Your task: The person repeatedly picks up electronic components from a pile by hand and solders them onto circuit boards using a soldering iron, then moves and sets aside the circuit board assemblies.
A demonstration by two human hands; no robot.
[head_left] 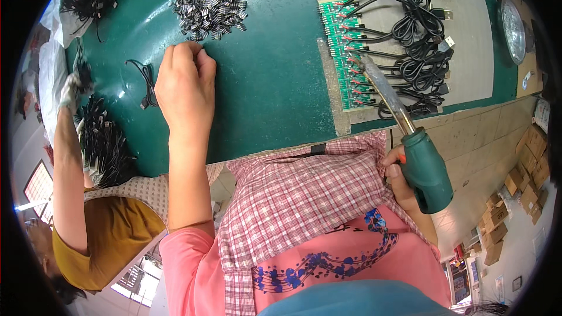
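My right hand [400, 182] is closed round the green handle of a soldering iron [427, 169]. Its metal shaft slants up and left, and the tip appears over a row of green circuit boards [344, 52]; whether it touches cannot be told. Black USB cables [417, 26], coiled and tied, run from red and black wire ends at the boards. My left hand [186, 85] rests just below a pile of small metal-and-black connectors [211, 3]. Its fingers are curled together, back of the hand up, hiding anything between them.
A single black cable [146, 85] lies left of my left hand. Further left, a co-worker's gloved hand [70, 90] is beside a bundle of black cables [102, 140]. The boards and cables lie on a grey sheet [468, 76]. A round metal dish [513, 30] stands far right.
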